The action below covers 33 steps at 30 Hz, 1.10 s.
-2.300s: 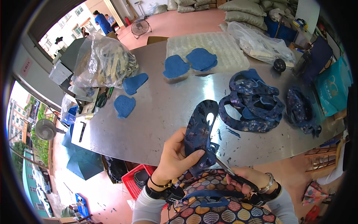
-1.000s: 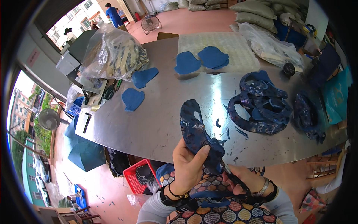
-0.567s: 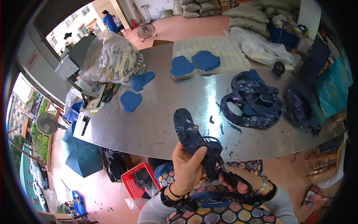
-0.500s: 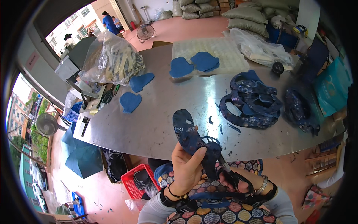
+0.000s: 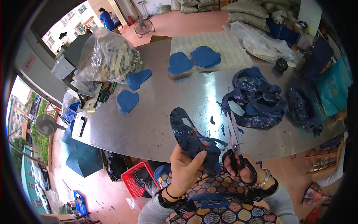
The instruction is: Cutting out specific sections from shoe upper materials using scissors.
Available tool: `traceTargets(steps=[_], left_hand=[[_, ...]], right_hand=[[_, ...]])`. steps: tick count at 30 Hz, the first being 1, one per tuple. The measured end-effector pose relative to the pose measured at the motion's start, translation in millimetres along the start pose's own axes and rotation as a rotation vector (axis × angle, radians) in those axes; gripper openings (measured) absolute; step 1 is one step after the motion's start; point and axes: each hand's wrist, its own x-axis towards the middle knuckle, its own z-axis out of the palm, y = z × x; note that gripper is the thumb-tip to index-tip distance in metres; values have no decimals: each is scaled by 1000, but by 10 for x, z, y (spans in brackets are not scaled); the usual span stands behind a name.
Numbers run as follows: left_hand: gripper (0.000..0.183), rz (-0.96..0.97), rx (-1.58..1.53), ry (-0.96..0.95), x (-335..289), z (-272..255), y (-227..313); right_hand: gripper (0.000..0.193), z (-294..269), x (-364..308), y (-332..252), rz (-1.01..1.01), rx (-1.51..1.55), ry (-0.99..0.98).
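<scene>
My left hand [image 5: 186, 162] pinches a dark blue patterned shoe upper [image 5: 182, 128] between thumb and fingers, above the near edge of the metal table. A narrow dark strip [image 5: 214, 141] sticks out from the upper's right side, toward the scissors. Black-handled scissors [image 5: 233, 134] are gripped in my right hand [image 5: 244, 170], fingers through the loops; their blades point away from me, close together and apart from the upper. Beyond them lies a heap of similar shoe uppers [image 5: 263, 106], with another dark upper [image 5: 301, 110] to its right. Small dark offcuts [image 5: 212, 120] lie on the tabletop.
Blue fabric pieces [image 5: 128, 101] lie at the table's left and others [image 5: 180, 62] on a pale sheet [image 5: 233, 56] at the back. A plastic bag [image 5: 112, 56] of pieces stands far left. Below the near edge is a red basket [image 5: 131, 183]. A teal bag [image 5: 335, 89] stands right.
My right hand has drawn the scissors away from the upper and turned them so the blades point up and away. The strip now sticks out to the right; my left hand still holds the upper.
</scene>
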Motion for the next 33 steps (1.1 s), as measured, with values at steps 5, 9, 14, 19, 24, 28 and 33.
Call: traceTargets(steps=[5, 9, 14, 19, 24, 28, 33], left_hand=[[52, -40, -12, 30, 71, -56, -7], [54, -50, -30, 52, 117, -140, -53], [57, -107, -64, 111, 180, -171, -74], [58, -157, 79, 13, 223, -224, -62], [60, -250, -49, 60, 240, -209, -9], [60, -254, -105, 112, 226, -278, 31], [55, -224, -95, 147, 232, -361, 39]], right_hand=[[37, 114, 219, -105, -79, -164, 172], [21, 235, 456, -308, -140, -269, 225], [17, 230, 587, -313, -187, -338, 265], [18, 252, 699, -289, -199, -284, 308], [13, 145, 843, -278, -253, -189, 353], [10, 45, 870, -241, -185, -176, 378], [18, -101, 921, -5, -248, -532, 434]])
